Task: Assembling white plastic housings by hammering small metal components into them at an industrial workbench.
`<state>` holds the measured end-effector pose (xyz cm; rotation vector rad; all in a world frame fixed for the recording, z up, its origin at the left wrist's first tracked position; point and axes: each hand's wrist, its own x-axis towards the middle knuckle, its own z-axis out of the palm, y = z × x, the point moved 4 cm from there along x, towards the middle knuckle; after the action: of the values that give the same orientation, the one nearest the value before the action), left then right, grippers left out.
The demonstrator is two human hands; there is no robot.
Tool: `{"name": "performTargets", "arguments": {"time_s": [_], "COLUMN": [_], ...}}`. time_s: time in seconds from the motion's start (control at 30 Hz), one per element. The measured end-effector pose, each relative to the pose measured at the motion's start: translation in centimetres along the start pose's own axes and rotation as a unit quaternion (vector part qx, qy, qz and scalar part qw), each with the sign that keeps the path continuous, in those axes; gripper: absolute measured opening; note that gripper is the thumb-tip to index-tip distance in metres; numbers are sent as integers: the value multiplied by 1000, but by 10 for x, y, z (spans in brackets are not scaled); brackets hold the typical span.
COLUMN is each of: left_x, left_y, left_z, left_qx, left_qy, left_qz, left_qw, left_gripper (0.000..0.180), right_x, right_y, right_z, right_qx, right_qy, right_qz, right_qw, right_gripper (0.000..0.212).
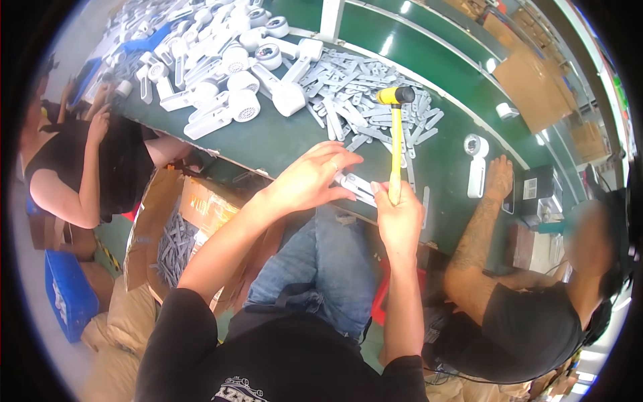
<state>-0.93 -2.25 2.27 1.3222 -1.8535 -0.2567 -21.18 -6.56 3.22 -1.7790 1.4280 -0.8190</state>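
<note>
At the near edge of the table, my left hand [309,179] closes its fingers on one end of a slim white plastic part [360,187]. A slot runs along the part. My right hand [400,216] is wrapped round the handle of a yellow mallet [396,137], which stands up with its yellow-and-black head at the top. The right thumb lies at the other end of the white part. Just beyond my hands spreads a heap of flat grey plastic strips [365,94]. White handheld fan bodies [244,104] are piled to the left of it.
A single white fan [476,167] lies to the right, near the hand [499,177] of a co-worker. Another person [87,161] sits at the left. Beside my legs stands an open cardboard box [204,204] holding grey strips [177,251]. A ledge [462,114] borders the table's far side.
</note>
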Motion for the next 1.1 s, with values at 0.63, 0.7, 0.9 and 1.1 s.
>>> {"name": "performTargets", "arguments": {"time_s": [0.63, 0.7, 0.9, 1.1], "left_x": [-4, -2, 1, 4], "left_y": [-1, -2, -1, 7], "left_z": [9, 9, 8, 14], "left_qx": [65, 53, 68, 135], "left_qy": [-12, -20, -16, -30], "left_qz": [177, 180, 165, 217], "left_qw": [982, 982, 984, 966], "left_gripper": [21, 21, 25, 37], "right_x": [3, 1, -2, -6], "right_y": [10, 26, 31, 34], "right_z": [-11, -5, 8, 7], "right_qx": [11, 164, 235, 226], "right_qy": [-19, -54, -37, -49], "right_qz": [25, 180, 182, 167], "right_qw": [999, 968, 954, 958], "right_gripper": [29, 33, 30, 35]}}
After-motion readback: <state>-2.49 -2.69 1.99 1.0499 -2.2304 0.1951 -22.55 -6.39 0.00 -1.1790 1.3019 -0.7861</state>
